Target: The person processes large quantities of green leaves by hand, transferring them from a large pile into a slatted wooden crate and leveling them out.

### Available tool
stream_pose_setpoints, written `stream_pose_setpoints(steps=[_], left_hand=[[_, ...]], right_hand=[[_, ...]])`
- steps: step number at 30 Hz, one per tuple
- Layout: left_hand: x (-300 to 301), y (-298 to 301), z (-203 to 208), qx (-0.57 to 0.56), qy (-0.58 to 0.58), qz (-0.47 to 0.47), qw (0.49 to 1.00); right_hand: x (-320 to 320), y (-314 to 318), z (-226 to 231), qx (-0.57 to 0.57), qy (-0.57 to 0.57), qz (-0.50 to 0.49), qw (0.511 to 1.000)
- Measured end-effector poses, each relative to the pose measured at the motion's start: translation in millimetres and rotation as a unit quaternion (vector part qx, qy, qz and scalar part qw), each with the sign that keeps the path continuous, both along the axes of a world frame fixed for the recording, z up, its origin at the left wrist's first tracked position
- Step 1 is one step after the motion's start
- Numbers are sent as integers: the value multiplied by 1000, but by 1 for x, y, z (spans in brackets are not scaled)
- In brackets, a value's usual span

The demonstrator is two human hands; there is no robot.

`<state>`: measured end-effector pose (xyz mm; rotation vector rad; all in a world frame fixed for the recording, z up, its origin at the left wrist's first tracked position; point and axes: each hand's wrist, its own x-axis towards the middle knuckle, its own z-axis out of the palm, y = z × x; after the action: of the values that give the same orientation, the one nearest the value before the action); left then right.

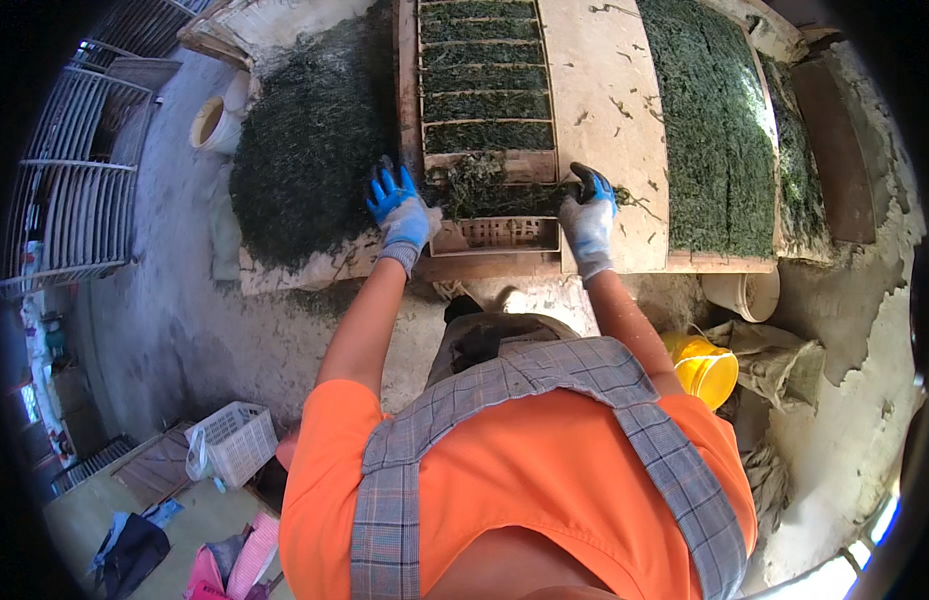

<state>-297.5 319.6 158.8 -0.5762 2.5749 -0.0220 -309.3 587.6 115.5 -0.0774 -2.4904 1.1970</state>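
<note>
A long wooden frame (541, 60) with crossbars lies on the board in front of me, dark green shredded seaweed (485, 78) filling its far compartments. Looser strands of seaweed (475, 178) lie on a crossbar near its close end. My left hand (400, 212), in a blue and white glove, has its fingers spread by the frame's left side, thumb toward the rim. Close to the right rim is my gloved right hand (589, 215), fingers apart and slightly bent, beside some stray strands. I see nothing held in either hand. The nearest compartment shows a perforated bottom (497, 235).
Flat dark seaweed sheets (310, 140) lie to the left, with another sheet (710, 130) to the right. A white bucket (215, 128) stands at far left. A yellow bucket (707, 370) sits low on the right. Behind left are a white crate (235, 440) and metal racks (85, 165).
</note>
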Motion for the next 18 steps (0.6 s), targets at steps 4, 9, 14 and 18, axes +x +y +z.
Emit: stream_pose_setpoints(steps=[4, 9, 14, 18], left_hand=[[-8, 6, -31, 31, 17, 51, 998], [-22, -29, -76, 102, 17, 92, 990], [0, -52, -106, 299, 308, 166, 888], [62, 11, -29, 83, 387, -115, 911]], right_hand=[[27, -52, 4, 186, 87, 231, 951], [2, -62, 10, 115, 17, 200, 973], [-53, -92, 47, 234, -158, 231, 931], [-64, -94, 45, 172, -80, 355, 915]])
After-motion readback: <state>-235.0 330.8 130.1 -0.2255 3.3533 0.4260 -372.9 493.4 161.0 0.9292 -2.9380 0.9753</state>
